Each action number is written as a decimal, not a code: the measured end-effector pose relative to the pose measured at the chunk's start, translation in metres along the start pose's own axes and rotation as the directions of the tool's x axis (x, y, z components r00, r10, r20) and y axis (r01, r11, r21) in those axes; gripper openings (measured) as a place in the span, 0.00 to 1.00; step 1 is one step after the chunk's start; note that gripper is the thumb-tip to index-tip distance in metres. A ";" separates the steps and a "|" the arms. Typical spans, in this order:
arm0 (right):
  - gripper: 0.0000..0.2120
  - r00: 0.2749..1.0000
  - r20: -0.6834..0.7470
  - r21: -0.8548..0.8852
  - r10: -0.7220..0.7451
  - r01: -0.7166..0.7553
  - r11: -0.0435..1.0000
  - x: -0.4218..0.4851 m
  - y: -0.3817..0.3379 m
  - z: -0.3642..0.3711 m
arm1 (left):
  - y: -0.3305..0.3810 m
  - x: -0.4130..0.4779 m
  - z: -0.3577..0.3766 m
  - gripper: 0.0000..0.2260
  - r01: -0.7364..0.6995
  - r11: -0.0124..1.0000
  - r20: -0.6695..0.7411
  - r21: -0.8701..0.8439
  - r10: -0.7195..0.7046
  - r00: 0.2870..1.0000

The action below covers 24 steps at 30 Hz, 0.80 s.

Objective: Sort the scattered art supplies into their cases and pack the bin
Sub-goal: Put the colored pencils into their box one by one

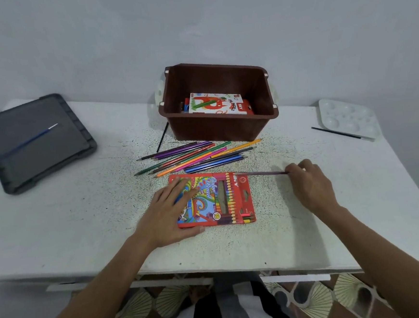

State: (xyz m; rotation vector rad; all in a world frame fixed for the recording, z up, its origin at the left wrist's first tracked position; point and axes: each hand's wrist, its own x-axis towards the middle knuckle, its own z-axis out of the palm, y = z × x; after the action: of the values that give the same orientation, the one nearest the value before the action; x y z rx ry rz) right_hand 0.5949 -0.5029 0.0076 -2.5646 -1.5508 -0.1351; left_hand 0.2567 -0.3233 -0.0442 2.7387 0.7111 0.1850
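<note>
A red colour pencil box (221, 200) lies flat on the white table, its open flap to the right. My left hand (169, 216) rests flat on its left half, fingers straight. My right hand (308, 183) pinches the end of a purple pencil (264, 173) whose tip is at the box's upper right opening. Several loose coloured pencils (198, 157) lie in a fan between the box and the brown bin (228, 129). Inside the bin lies an oil pastels box (217, 102).
A dark grey bin lid (53, 158) sits at the far left with a blue brush (30, 139) on it. A white paint palette (348, 117) and a thin black brush (336, 133) lie at the far right. Another black brush (163, 137) lies left of the bin.
</note>
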 end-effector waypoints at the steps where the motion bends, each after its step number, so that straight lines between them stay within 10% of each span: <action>1: 0.07 1.000 0.000 0.023 -0.026 0.026 0.999 -0.008 0.007 -0.002 | 0.000 0.000 0.000 0.42 0.001 1.000 -0.001 0.000 -0.001 1.000; 24: 0.11 0.943 -0.014 0.283 -0.333 0.324 0.903 -0.066 -0.060 0.019 | 0.001 -0.001 -0.001 0.43 0.005 1.000 0.005 -0.018 -0.005 1.000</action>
State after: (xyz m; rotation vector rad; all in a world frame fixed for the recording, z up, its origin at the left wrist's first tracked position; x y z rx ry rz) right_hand 0.5112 -0.5294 -0.0162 -2.0861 -1.8550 0.0918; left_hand 0.2557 -0.3244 -0.0431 2.7187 0.7117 0.1825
